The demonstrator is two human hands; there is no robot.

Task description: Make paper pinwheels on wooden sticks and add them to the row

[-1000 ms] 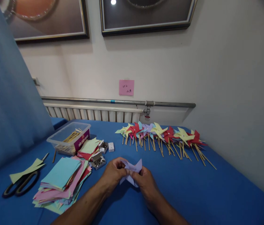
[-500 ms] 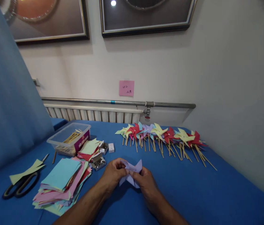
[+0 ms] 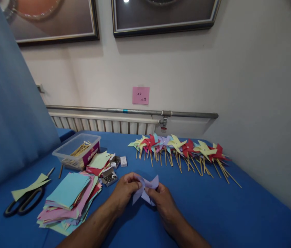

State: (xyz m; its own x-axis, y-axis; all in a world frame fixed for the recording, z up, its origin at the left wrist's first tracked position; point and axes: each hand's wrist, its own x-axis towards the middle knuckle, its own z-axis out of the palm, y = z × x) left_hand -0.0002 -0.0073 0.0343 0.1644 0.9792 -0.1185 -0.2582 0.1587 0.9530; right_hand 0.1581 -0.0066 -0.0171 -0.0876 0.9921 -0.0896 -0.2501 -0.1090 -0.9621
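Little has moved since the earlier pictures: both hands stay closed on the same lilac paper pinwheel [image 3: 145, 191], and only the fingers have shifted a bit, so the paper now sits slightly more tilted toward the right hand. The left hand [image 3: 125, 189] pinches the folded centre of the pinwheel with thumb and fingertips pressed together. The right hand [image 3: 161, 199] holds the lower right blades of it between thumb and fingers. The pinwheel is held just above the blue desk [image 3: 212, 206], near the middle of its near edge.

Toward the left near corner lies a stack of coloured paper squares [image 3: 69, 198], with a light blue sheet on top. Just beside it, closer to the left edge, black scissors [image 3: 23, 203] lie under a pale green paper strip [image 3: 29, 186]. Behind the stack stands a clear plastic box [image 3: 77, 150] with wooden sticks inside. Between the stack and the left hand is a small open tin of pins [image 3: 109, 178], and a small white box [image 3: 123, 161] stands a little further back. Along the far edge of the desk a row of finished pinwheels [image 3: 181, 148] on sticks is laid out, in red, yellow, green and lilac.
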